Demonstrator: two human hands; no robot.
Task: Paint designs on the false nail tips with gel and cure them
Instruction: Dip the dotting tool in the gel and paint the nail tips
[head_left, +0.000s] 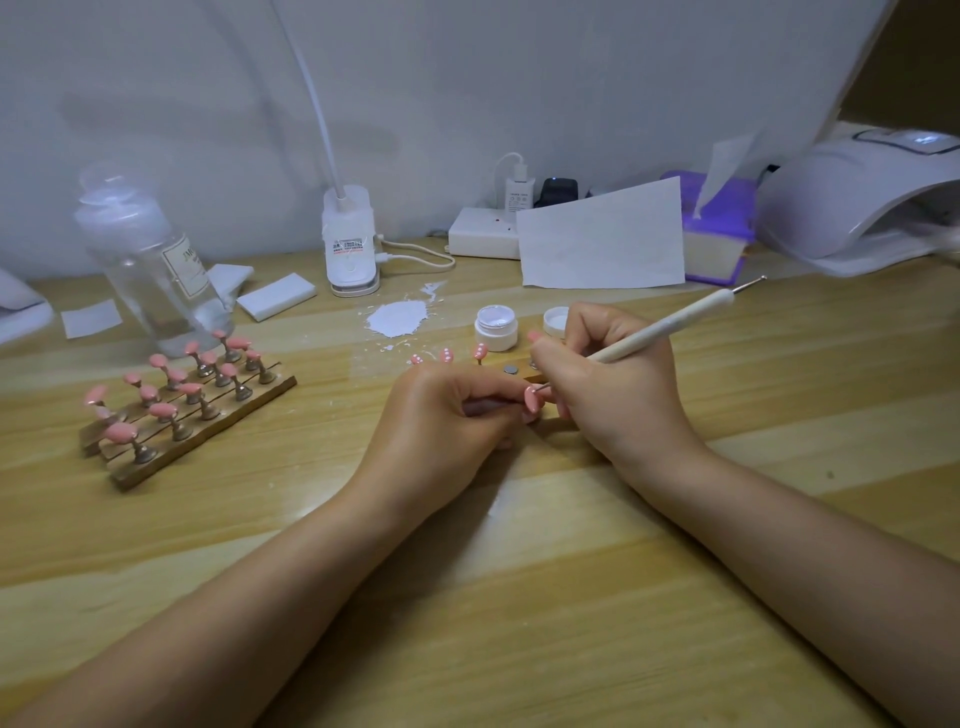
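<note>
L hand (441, 415) pinches a pink nail tip (531, 399) on its stand, low over the surface (571, 597); R hand (608, 384) grips dotting tool (665, 327), tip touching the nail (white gel jar (496, 327) just behind).

Clear bottle (150, 260) (labelled, text unreadable), white power strip (483, 234), paper sheet (602, 239), purple tissue box (719, 234).

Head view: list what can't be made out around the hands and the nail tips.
- Stand under the pink nail tip: hidden inside the left hand.
- Tool tip of the dotting pen: too small to tell if it touches the tip; right hand covers its grip.
- Wooden holder: mostly behind both hands.
- Curing lamp: blurred, cut by the right edge.
- Bottle label: blurred.
</note>
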